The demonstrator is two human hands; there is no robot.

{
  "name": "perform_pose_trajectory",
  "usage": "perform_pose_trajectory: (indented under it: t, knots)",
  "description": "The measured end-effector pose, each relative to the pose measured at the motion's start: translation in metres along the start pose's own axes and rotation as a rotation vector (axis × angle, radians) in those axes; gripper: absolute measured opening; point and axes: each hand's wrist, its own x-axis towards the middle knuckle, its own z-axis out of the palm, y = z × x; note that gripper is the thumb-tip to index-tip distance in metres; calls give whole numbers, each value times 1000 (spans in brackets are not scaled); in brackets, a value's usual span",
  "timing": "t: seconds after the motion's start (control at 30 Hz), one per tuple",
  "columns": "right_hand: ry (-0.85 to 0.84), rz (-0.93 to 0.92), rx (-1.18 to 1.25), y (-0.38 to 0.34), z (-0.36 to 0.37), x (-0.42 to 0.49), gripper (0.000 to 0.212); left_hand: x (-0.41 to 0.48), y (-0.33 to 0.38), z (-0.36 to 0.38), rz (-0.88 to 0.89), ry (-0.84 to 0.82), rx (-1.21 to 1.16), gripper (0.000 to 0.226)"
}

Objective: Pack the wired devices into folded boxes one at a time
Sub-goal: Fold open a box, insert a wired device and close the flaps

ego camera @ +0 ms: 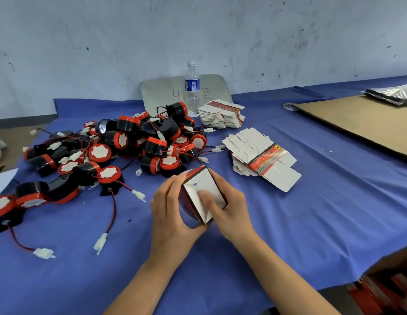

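Where the blue cloth [311, 223] lies at left: a heap of wired devices [120, 146], round black bodies with red rims and white faces, their red and black wires ending in white plugs; a few sit apart near the left edge.
Grey board [161, 92]: leans against the wall behind the heap.
Left hand [173, 205]: grips the box from its left side, fingers curled over the upper edge and thumb under the lower corner.
Water bottle [192, 92]: upright behind the heap, in front of the board.
Box [198, 189]: red outside, white inside, held between both hands above the cloth at centre, white end flaps facing the viewer. A red and black wire meets its far corner; whether a device is inside cannot be told.
Right hand [229, 208]: thumb pressing on a white flap, fingers wrapped round the box's right side.
Flat boxes [261, 155]: one fanned stack right of the heap, another just beyond it beside the bottle.
Cardboard sheet [357, 123]: flat at far right, a silvery bag [393, 94] on its far end.
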Motion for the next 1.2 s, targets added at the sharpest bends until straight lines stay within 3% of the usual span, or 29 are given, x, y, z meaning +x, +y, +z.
perform_pose_trajectory:
  t: [0.37,0.47,0.57,0.63,0.7,0.77,0.9,1.0,1.1,1.2]
  knots:
    - [-32,47,217,1,-6,3,37,-1,-6,0,-151,-78,-192,107]
    - [49,39,216,0,-7,4,39,2,-6,-2,-221,-139,-221,103]
    - [123,-119,-58,4,-5,3,60,6,-24,-8,-259,-148,227,87]
    - [102,-207,-323,11,-2,3,71,8,-41,-20,-478,-140,494,67]
    - [89,-346,-581,17,0,5,54,9,-54,-32,-730,-159,584,58]
    - [77,-485,-726,20,2,5,26,7,-59,-38,-783,-170,613,51]
    - [109,-562,-716,20,4,3,13,6,-59,-35,-647,-106,644,29]
    - [172,-565,-637,18,5,2,11,12,-53,-33,-559,26,432,27]
    - [198,-563,-545,18,4,1,18,17,-37,-35,-266,224,155,29]
    - [183,-538,-472,14,5,0,34,11,-13,-31,130,149,124,36]
